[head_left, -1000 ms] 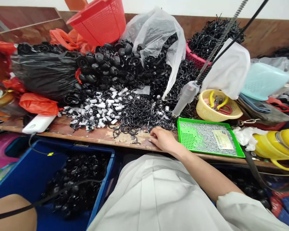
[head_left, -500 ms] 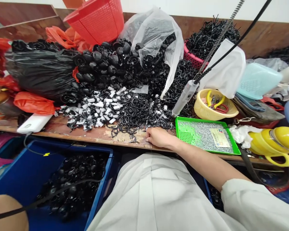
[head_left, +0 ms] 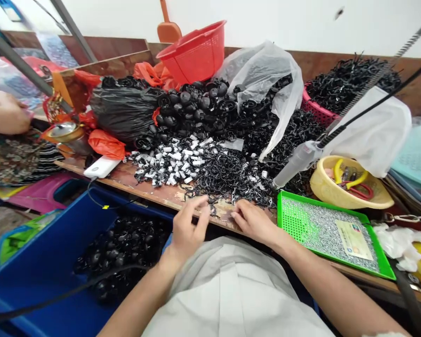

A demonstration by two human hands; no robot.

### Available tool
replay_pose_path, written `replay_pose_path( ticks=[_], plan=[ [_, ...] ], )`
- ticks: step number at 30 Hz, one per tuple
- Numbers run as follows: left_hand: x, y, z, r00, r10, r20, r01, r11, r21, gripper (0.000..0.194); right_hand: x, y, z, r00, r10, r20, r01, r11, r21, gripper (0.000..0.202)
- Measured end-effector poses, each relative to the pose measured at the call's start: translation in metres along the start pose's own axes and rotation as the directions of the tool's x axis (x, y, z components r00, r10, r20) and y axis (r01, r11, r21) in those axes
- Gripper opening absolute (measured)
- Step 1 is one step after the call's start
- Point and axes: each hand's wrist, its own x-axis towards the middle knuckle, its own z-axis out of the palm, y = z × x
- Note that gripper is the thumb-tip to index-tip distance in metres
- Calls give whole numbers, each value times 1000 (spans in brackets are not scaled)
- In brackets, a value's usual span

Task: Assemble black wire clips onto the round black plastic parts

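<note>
My left hand [head_left: 189, 224] is over the table's front edge, thumb and fingers apart, with nothing visible between them. Just right of it, my right hand [head_left: 254, 222] rests at the edge with its fingers curled together; whatever they may pinch is too small to make out. Beyond both hands lies a heap of small black plastic parts [head_left: 224, 171]. A pile of white and black pieces [head_left: 182, 159] adjoins it on the left. An electric screwdriver [head_left: 296, 164] hangs tilted from a spring, tip low beside the green tray [head_left: 389, 269] of small metal screws [head_left: 331, 229].
Black round housings [head_left: 196, 105] are heaped behind, under a red basket [head_left: 196, 56]. A yellow basket [head_left: 351, 194] holds pliers. At lower left stands a blue bin [head_left: 49, 262] with black parts. A co-worker's arm [head_left: 3, 112] shows at far left. A white power bank [head_left: 101, 167] lies on the table.
My left hand has come up from the lower left to the table edge beside my right hand. The view has swung left, bringing the co-worker into sight.
</note>
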Motion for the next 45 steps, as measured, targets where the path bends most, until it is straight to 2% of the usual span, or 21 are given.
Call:
replay_pose_path(
  ticks=[2,5,7,9,11,14,16,18,20,21,23,25,28,31,34,37,39,41,42,45],
  plan=[
    [17,-18,-4,1000,8,-28,-2,978,208,28,-7,7,7,993,-10,-116,26,989,143,15],
    [52,-45,-15,994,-34,-103,81,864,497,28,-17,16,21,972,49,-229,26,950,313,16],
    [73,-59,-22,986,-123,-110,163,830,534,28,-22,21,31,951,126,-281,1,911,412,16],
    [86,-68,-27,980,-158,-121,199,823,532,26,-24,25,40,926,201,-319,-12,860,510,18],
    [91,-74,-31,980,-150,-133,198,829,523,26,-25,29,46,901,260,-348,-3,805,594,25],
    [85,-75,-35,980,-135,-146,191,843,503,27,-27,31,50,874,325,-363,16,725,689,35],
    [76,-72,-31,969,-183,-167,231,912,338,29,-27,27,48,867,365,-340,18,659,752,37],
    [65,-65,-20,942,-311,-129,311,950,-19,35,-25,20,44,869,394,-299,13,587,810,36],
    [56,-55,-1,908,-418,9,398,856,-330,41,-20,12,37,881,393,-265,12,541,841,31],
    [52,-50,10,895,-439,84,434,810,-394,42,-16,8,32,891,372,-261,19,542,840,28],
    [47,-39,30,881,-433,188,472,789,-393,42,-7,1,24,906,316,-283,37,606,795,24],
    [45,-29,47,891,-388,235,449,831,-328,41,1,-3,15,900,277,-337,54,695,717,20],
    [45,-15,63,904,-323,280,404,859,-315,40,11,-6,3,900,213,-381,91,762,641,16],
    [44,-3,69,880,-343,329,467,755,-460,38,15,-7,0,909,167,-381,111,785,610,11],
    [37,5,71,864,-374,338,504,659,-558,31,16,-6,6,903,241,-356,95,697,711,12],
    [28,9,71,858,-381,343,513,641,-571,25,16,-4,14,924,287,-253,69,525,848,15],
    [23,10,70,850,-394,350,527,636,-563,25,14,-3,15,927,285,-245,71,506,860,14],
    [22,12,68,818,-407,407,573,630,-524,26,11,-2,11,917,265,-297,83,602,794,11],
    [23,13,66,788,-405,464,608,627,-487,28,10,-1,8,914,243,-324,87,664,743,9],
    [27,16,60,658,-361,661,704,608,-368,39,6,3,-1,920,175,-350,94,770,631,7]
  ],
)
